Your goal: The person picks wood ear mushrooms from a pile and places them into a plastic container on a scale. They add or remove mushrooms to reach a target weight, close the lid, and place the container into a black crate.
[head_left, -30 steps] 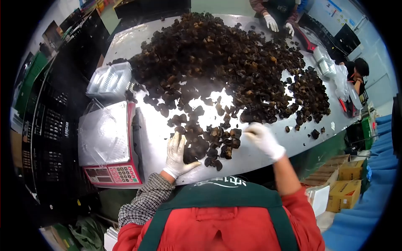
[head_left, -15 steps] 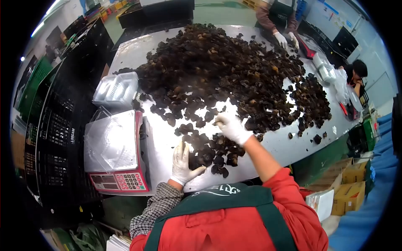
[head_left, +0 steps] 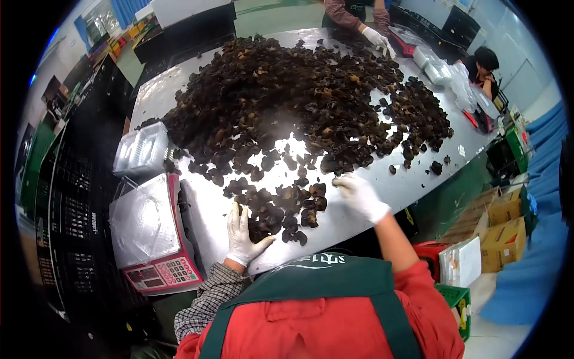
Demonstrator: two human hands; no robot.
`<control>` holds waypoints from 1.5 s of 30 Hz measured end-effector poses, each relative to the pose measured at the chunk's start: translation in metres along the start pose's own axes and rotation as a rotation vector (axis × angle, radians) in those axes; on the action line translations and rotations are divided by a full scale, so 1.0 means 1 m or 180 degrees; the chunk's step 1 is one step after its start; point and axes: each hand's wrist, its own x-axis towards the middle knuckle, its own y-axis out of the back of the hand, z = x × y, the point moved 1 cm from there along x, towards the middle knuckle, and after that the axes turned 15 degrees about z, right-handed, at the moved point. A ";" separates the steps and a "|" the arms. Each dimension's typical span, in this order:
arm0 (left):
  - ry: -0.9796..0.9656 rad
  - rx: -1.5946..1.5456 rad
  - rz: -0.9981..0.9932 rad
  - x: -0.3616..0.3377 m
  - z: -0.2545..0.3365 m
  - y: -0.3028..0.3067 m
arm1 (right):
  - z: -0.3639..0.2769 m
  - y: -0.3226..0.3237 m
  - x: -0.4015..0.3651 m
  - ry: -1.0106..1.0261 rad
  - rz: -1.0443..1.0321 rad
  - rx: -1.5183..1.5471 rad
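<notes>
Lower centre of the frame: a small cluster of dark, curled pieces (head_left: 288,202) is lying on the metal bench (head_left: 418,176), between my two gloved hands. Its long axis is running loosely from lower left to upper right. My left hand (head_left: 242,240) is bordering its left side, fingers extended together up the frame, thumb spreading right along the near edge; hand open, gripping nothing that I can see. Left is the nearer hand, lying right beside the pieces. My right hand (head_left: 360,197) is hovering or resting just off the cluster's upper right end, fingers partly curling and pointing left, towards it; blurred, so I cannot tell whether the fingertips are pinching a piece. Large heap (head_left: 263,96) is spreading beyond both hands, across the upper centre. Weighing scale (head_left: 146,224) is sitting at lower left, clear plastic trays (head_left: 141,151) just above it. A co-worker's gloved hand (head_left: 376,39) is reaching over the far side, upper right.
</notes>
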 end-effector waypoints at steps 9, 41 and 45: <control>0.0092 0.0053 0.0177 -0.002 0.000 0.000 | -0.014 -0.105 0.059 0.0088 -0.0185 -0.0540; 0.0139 0.0143 0.0006 0.002 0.001 -0.002 | -0.018 -0.040 0.049 -0.0391 0.0004 0.0128; 0.0022 0.0102 0.0015 0.001 0.000 -0.003 | 0.035 0.082 -0.014 -0.0839 0.0382 -0.0928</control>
